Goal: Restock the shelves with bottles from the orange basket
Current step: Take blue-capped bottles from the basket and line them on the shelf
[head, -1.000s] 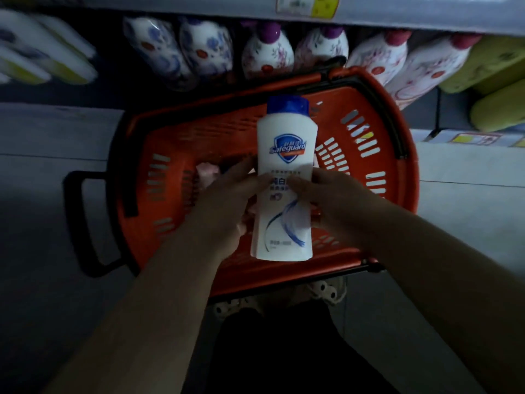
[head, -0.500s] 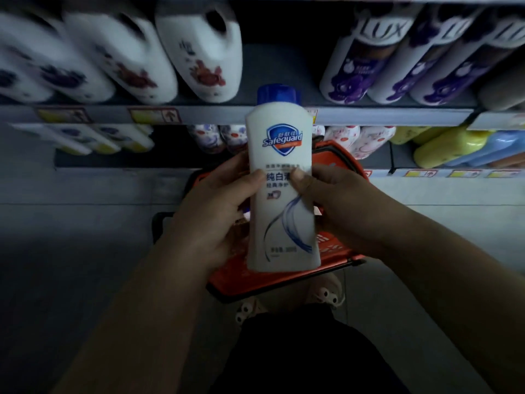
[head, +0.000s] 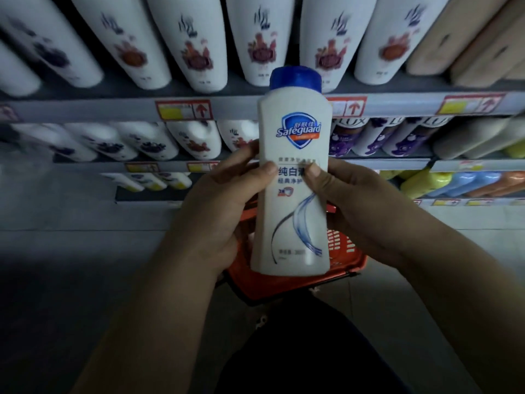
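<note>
Dim store shelves (head: 113, 109) fill the background, with white bottles (head: 196, 38) on the upper tier and LUX bottles (head: 369, 135) on the tier below, toward its right end. Safeguard bottle (head: 292, 180), upright with its blue cap (head: 295, 78) up, is held before the upper shelf's front edge and above the orange basket (head: 343, 251). Left hand (head: 218, 211) and right hand (head: 355, 206) clamp its sides, thumbs pressed on the label. Judged step: shelving — keep the base level and the label outward, and seat it without nudging neighbours.

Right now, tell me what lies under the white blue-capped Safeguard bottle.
The orange plastic basket sits below it; only its near rim and right wall show. The bottle, left hand and right hand cover its inside.
</note>
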